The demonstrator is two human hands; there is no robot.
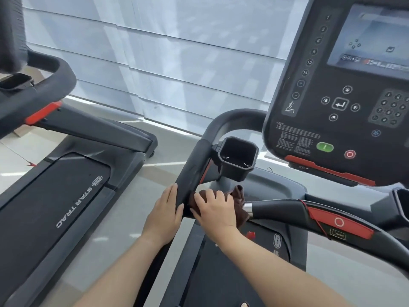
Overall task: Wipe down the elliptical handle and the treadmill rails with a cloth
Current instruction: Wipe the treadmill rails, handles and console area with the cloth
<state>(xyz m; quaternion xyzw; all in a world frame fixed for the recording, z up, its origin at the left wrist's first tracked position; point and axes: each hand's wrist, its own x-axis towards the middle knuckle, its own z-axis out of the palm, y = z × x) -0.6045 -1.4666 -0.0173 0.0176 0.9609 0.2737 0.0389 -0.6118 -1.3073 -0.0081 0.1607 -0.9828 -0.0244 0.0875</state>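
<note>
A: Brown cloth [240, 203] bunched against left treadmill rail [190, 173], low on the padded section, just under the cup holder [238, 160].

B: Held by?

A: Right hand [215, 208], fingers curled over cloth, pressing it onto rail's inner face. Part of cloth spilling out right of the knuckles, toward chrome collar of the centre handlebar [287, 209].

B: Left hand [164, 214]?

A: On rail's outer face, directly opposite. Fingers straight and together, thumb tucked round toward the rail; flat brace, nothing held.

B: Rail axis?

A: Long axis rising up and away from both hands, slightly rightward, curving at top into the console [345, 85]. Most unwiped length likely above the cloth; next stroke probably along that line, upward. Right hand the working one, already in contact.

B: Below the hands?

A: Rail lower end hidden behind forearms, cannot tell.

B: Surroundings?

A: Second treadmill [73, 196], Star Trac deck, left of rail, well apart. Blinds beyond. No elliptical identifiable.
</note>
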